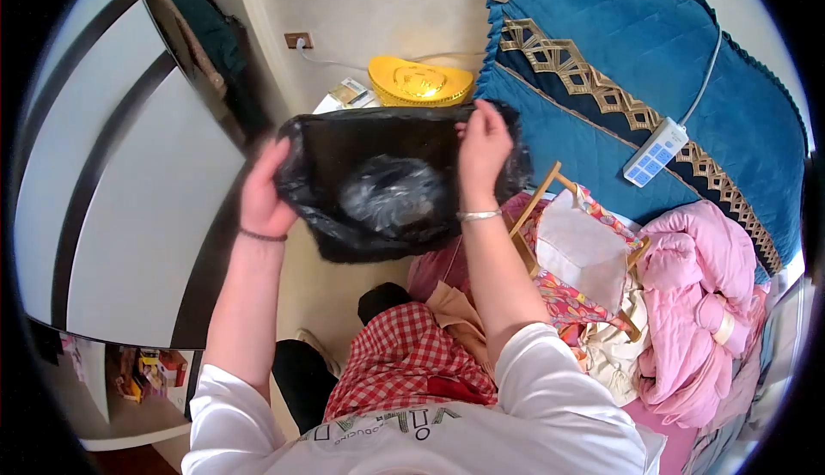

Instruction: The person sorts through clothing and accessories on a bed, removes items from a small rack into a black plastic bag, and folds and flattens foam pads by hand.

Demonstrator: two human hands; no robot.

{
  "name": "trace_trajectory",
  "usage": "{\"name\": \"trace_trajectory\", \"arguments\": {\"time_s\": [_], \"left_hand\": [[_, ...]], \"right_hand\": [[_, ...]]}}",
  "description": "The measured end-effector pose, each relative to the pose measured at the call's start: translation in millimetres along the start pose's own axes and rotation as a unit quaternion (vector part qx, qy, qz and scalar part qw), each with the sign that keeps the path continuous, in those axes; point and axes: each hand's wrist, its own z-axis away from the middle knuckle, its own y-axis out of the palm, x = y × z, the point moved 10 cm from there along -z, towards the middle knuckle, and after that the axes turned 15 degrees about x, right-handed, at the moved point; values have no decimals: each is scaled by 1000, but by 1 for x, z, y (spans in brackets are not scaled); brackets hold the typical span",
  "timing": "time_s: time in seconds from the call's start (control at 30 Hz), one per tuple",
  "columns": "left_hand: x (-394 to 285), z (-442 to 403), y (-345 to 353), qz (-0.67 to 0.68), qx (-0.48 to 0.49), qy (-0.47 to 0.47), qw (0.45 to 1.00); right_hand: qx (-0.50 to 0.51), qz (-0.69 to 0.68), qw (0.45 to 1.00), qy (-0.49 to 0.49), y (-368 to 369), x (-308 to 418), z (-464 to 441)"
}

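Between my two hands a black plastic bag (369,247) is spread wide, its mouth facing up toward me. Crumpled, shiny plastic shows at its middle. My left hand (265,190) grips the bag's left edge, thumb against the rim. At the upper right edge, my right hand (484,150) pinches the rim with closed fingers. A gold ingot-shaped box (419,82) stands just beyond the bag's far edge, beside a small packet (351,92).
A blue quilted headboard (584,106) with a power strip (656,152) is at the right. Below it lie a wood-framed fabric basket (584,247) and pink bedding (696,303). A white cabinet (146,191) curves along the left, above a shelf (137,428) with small boxes.
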Motion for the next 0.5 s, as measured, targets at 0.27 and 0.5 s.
{"name": "trace_trajectory", "arguments": {"time_s": [0.27,0.5], "left_hand": [[114,-20,-54,-108,-97,-95,985],[154,-23,-101,-176,-133,-118,968]], "right_hand": [[-17,223,973,-56,-61,-42,-6],[51,482,874,39,-40,-55,21]]}}
